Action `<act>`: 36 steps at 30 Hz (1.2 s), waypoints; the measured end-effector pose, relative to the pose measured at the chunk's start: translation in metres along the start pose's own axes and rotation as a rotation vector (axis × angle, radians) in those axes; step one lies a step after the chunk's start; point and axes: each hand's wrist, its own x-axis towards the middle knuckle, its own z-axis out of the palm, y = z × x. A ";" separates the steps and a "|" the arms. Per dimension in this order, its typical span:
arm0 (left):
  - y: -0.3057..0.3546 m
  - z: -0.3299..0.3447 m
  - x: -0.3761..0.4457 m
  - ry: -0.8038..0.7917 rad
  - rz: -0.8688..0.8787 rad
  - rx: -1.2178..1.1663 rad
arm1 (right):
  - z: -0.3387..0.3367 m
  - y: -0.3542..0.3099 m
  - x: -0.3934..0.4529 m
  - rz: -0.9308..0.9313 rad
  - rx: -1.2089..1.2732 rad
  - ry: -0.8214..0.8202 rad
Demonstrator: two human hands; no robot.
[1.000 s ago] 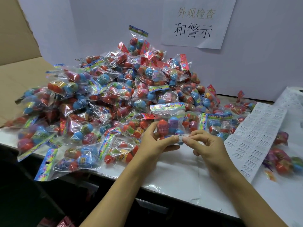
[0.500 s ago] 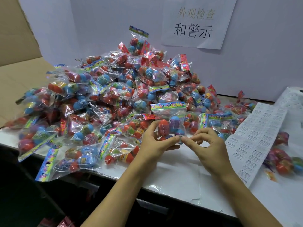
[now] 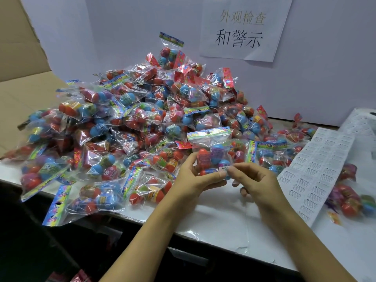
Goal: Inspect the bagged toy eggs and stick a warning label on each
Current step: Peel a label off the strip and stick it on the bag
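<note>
Pile point(image 3: 130, 127): the heap of bagged eggs lies beyond and to the left of both hands, same as a second ago.
Sheet point(image 3: 317, 169): the label sheet lies flat just right of the right hand, unmoved.
Bag point(image 3: 211, 151): held upright above the table edge; it sits slightly higher against the pile than before.
Left hand point(image 3: 195, 178): fingers curl round the bag's lower left, thumb in front, gripping it as before.
Right hand point(image 3: 254, 180): fingertips pinch at the bag's lower right corner, closed on the label.
Label point(image 3: 224, 168): now lies on the bag's front with its print showing, between the two thumbs; earlier it was less exposed.
Meaning: this bag looks nearly labelled; pressing flat probably remains.
</note>
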 end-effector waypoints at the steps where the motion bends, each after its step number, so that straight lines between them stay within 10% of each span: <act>1: 0.000 0.000 0.000 -0.012 -0.001 0.003 | 0.000 0.000 -0.001 -0.019 -0.006 -0.011; 36: 0.007 0.004 -0.003 0.047 -0.021 0.050 | -0.001 0.004 0.002 -0.095 0.021 -0.020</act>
